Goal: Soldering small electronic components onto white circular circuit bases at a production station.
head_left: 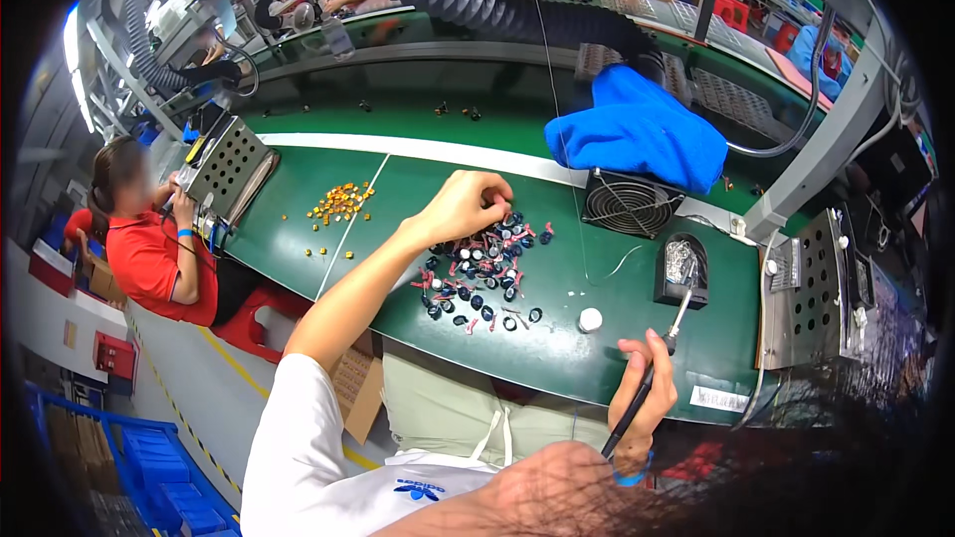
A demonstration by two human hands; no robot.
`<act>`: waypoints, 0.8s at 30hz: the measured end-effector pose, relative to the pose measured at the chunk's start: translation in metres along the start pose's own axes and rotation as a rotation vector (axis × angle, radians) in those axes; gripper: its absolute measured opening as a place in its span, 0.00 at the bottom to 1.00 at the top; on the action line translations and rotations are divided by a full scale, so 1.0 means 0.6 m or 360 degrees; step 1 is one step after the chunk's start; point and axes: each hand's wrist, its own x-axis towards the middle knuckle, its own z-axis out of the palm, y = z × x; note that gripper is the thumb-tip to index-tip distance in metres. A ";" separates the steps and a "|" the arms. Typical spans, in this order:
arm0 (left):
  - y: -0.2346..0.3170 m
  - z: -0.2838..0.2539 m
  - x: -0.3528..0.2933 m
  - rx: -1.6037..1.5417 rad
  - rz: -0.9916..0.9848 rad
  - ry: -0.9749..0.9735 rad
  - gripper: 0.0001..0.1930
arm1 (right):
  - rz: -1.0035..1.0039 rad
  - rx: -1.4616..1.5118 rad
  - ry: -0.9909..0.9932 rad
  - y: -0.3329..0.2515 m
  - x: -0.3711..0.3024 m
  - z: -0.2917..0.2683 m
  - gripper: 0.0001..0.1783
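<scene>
My left hand (466, 207) is over the far edge of a pile of small dark round parts with red wires (477, 283). Its fingers are curled together, and whatever they pinch is too small or hidden to make out. In my right hand (649, 390) is a soldering iron (680, 316), held by its black handle like a pen. The iron's metal tip reaches into a black tip cleaner (668, 288) filled with metal wool. Between the pile and my right hand stands a small white round container (590, 319).
Yellow-orange small parts (340, 204) lie scattered left on the green bench (438, 333). A fan (629, 204) stands behind, a blue cloth (642, 134) draped over it. A perforated metal box (801, 288) is at right. A co-worker in red (154, 259) sits at left.
</scene>
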 end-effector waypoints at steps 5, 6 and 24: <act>0.009 -0.029 -0.002 0.0123 -0.0163 -0.0227 0.13 | -0.0125 -0.0047 0.0023 0.000 0.004 0.009 0.20; 0.008 -0.029 -0.003 0.0118 -0.0160 -0.0229 0.13 | -0.0114 -0.0027 0.0022 0.003 0.003 0.014 0.20; 0.122 0.011 -0.064 -0.0105 0.0262 0.0369 0.09 | -0.0130 0.0004 -0.0010 -0.012 0.011 0.021 0.18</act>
